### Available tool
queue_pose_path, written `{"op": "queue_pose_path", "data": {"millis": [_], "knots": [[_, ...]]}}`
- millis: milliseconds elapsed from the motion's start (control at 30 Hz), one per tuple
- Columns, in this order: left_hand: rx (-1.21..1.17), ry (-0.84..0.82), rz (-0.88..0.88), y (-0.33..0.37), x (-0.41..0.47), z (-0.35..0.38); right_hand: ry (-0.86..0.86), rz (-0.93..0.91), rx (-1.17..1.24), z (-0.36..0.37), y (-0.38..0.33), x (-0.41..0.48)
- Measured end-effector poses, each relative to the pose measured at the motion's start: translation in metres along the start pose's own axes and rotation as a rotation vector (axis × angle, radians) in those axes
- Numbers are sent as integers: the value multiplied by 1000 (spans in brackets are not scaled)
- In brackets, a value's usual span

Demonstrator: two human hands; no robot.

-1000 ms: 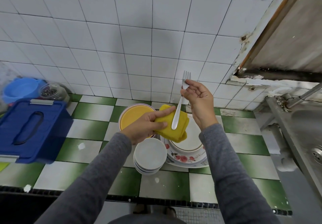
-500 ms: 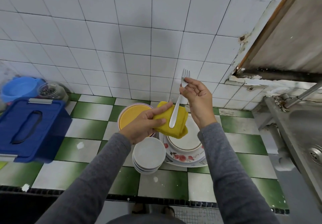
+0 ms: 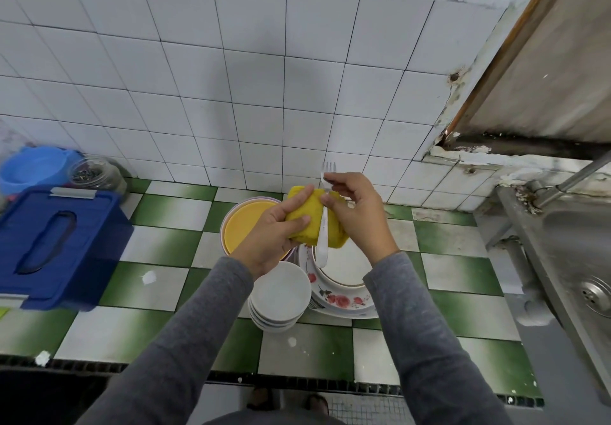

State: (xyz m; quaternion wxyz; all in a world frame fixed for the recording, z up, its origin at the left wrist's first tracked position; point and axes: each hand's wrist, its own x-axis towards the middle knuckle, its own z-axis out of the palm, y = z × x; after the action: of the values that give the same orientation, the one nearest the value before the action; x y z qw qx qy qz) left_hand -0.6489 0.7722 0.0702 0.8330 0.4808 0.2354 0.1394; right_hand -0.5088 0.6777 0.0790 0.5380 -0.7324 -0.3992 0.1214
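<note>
hidden behind hands: my right hand (image 3: 358, 218) covers the far side of the yellow cloth (image 3: 312, 234), and its fingertips cover the fork (image 3: 322, 242) just below the tines.
hard to make out: whether the cloth wraps round the fork's handle or only lies against it, i cannot tell.
cut off: the blue lidded box (image 3: 49, 246) runs off the left edge, and the steel sink (image 3: 582, 252) off the right.
left hand (image 3: 269, 239): fingers over the top of the cloth, thumb across its near face, curled tight on it.
right hand grip: thumb and fingertips pinch the fork's neck; the other fingers are curled loosely.
fork position: upright, tines up, held in the air over the dishes, its handle lying across the cloth and its end hanging over the plates.
yellow dish (image 3: 241, 229): sits in a paler rim, its right part behind my left hand.
white bowls (image 3: 281, 295): nested in a stack on the green and white tiled counter (image 3: 158, 246), just beside the plates.
floral plate (image 3: 344, 304): carries a white gold-rimmed plate (image 3: 347, 264), partly under my wrists.
glass jar (image 3: 96, 173): holds small dark bits i cannot identify.
blue bowl (image 3: 33, 168): against the wall, touching the jar; inside not readable.
</note>
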Motion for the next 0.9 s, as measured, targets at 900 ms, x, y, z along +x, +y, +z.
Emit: {"op": "queue_pose_path", "data": {"millis": [900], "knots": [[-49, 166, 139, 10, 8, 5, -132, -273, -403, 8, 17, -28]]}}
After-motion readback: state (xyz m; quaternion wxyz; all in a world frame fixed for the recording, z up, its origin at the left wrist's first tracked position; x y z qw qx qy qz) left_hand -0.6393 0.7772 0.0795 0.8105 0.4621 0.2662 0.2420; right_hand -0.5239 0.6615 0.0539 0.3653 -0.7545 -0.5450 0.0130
